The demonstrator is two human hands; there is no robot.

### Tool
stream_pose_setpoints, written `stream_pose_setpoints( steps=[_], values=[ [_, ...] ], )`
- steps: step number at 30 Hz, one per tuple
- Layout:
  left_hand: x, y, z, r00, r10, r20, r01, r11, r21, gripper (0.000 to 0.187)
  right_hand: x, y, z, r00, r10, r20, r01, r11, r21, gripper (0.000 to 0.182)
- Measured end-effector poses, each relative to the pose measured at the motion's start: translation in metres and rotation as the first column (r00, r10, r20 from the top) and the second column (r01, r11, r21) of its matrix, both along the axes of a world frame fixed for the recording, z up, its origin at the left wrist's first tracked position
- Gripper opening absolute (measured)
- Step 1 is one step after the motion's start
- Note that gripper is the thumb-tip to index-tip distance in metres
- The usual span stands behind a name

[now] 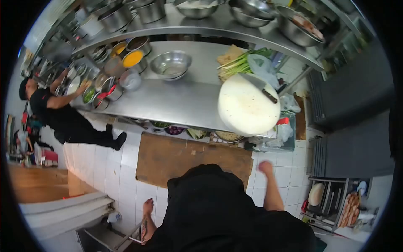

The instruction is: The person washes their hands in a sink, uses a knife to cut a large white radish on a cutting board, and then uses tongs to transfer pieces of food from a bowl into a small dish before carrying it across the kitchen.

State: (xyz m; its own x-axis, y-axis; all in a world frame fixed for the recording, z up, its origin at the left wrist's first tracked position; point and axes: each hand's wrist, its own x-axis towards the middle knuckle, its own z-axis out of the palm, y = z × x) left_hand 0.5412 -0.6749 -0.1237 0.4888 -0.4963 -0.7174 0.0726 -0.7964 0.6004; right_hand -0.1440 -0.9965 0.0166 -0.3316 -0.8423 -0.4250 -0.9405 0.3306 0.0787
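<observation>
My left hand [147, 207] hangs low at my left side, above the tiled floor, beside a metal rail [136, 233]. Its fingers look partly curled, but they are too small to tell whether it holds anything. Out to my right, my right hand [265, 168] is smeared by motion over the tiles, below the counter's front edge. Nearest ahead of it on the counter is a round white chopping board [247, 111]. A knife with a dark handle [269, 95] lies on the board's right side. Behind the board are green onions [234, 66] and a clear plastic bag [261, 67].
Steel bowls [171, 64] stand on the steel counter [184, 98]. A co-worker [71, 111] in black reaches over pots at the left. A brown mat [193, 157] covers the floor ahead. A bin with plastic bags [285, 136] and a dark cabinet [354, 143] stand at right.
</observation>
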Motion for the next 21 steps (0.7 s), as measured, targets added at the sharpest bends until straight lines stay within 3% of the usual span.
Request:
stream_pose_setpoints(
  steps=[1,2,3,4,6,7,8,9,10,11,12,13,14,15,18,21],
  values=[
    [0.010,-0.018,0.011,0.998,-0.034,0.054,0.035,0.999,-0.005,0.033,0.002,0.037,-0.036,0.979,-0.044,-0.199,0.063,0.994,0.093,0.038],
    [0.016,-0.030,0.022,0.997,-0.059,0.056,0.060,0.998,-0.010,0.033,-0.020,0.075,-0.085,0.914,0.365,-0.178,-0.328,0.922,0.205,0.032],
    [0.022,-0.043,0.035,0.997,-0.023,0.075,0.029,0.997,-0.071,0.032,-0.055,0.097,-0.177,0.912,0.224,0.343,-0.340,0.881,0.329,0.030],
    [0.024,-0.054,0.042,0.996,0.019,0.087,-0.007,0.991,-0.133,0.032,-0.045,0.116,-0.202,0.859,-0.335,0.388,0.053,0.811,0.582,0.035],
    [0.022,-0.062,0.050,0.993,-0.017,0.115,0.033,0.990,-0.135,0.033,-0.064,0.175,-0.289,0.806,-0.248,0.537,-0.104,0.834,0.542,0.033],
    [0.021,-0.059,0.050,0.989,-0.032,0.146,0.052,0.989,-0.137,0.034,-0.071,0.186,-0.308,0.754,0.238,0.612,-0.596,0.640,0.485,0.035],
    [0.027,-0.046,0.026,0.990,-0.059,0.127,0.076,0.988,-0.132,0.033,-0.073,0.202,-0.348,0.674,0.458,0.580,-0.734,0.503,0.456,0.031],
    [0.031,-0.033,0.002,0.930,-0.266,0.254,0.278,0.961,-0.010,0.035,-0.065,0.202,-0.353,0.533,0.656,0.535,-0.839,0.326,0.436,0.027],
    [0.012,-0.036,0.017,0.871,-0.419,0.257,0.400,0.908,0.126,0.037,-0.067,0.190,-0.337,0.723,0.371,0.583,-0.681,0.527,0.509,0.027],
    [-0.006,-0.035,0.030,0.800,-0.550,0.239,0.493,0.830,0.259,0.040,-0.061,0.171,-0.296,0.795,-0.013,0.607,-0.428,0.698,0.575,0.028],
    [-0.008,-0.025,0.013,0.828,-0.544,0.133,0.501,0.826,0.260,0.042,-0.060,0.155,-0.264,0.731,-0.327,0.599,-0.158,0.773,0.614,0.028],
    [-0.009,-0.011,-0.008,0.851,-0.524,0.027,0.501,0.827,0.255,0.044,-0.054,0.135,-0.240,0.739,-0.289,0.609,-0.201,0.768,0.608,0.028],
    [-0.035,-0.035,0.040,0.801,-0.598,0.018,0.555,0.755,0.350,0.045,-0.050,0.115,-0.224,0.604,-0.469,0.644,0.035,0.823,0.566,0.025],
    [-0.042,-0.036,0.044,0.831,-0.556,0.024,0.515,0.783,0.349,0.045,-0.046,0.097,-0.206,0.420,-0.599,0.681,0.277,0.800,0.533,0.022],
    [-0.046,-0.024,0.036,0.917,-0.384,0.106,0.346,0.900,0.264,0.044,-0.012,0.049,-0.134,0.516,-0.516,0.684,0.282,0.856,0.433,0.022],
    [-0.050,-0.029,0.052,0.921,-0.325,0.213,0.256,0.919,0.299,0.042,0.009,0.007,-0.140,0.553,-0.434,0.711,0.207,0.898,0.387,0.023]
  ],
)
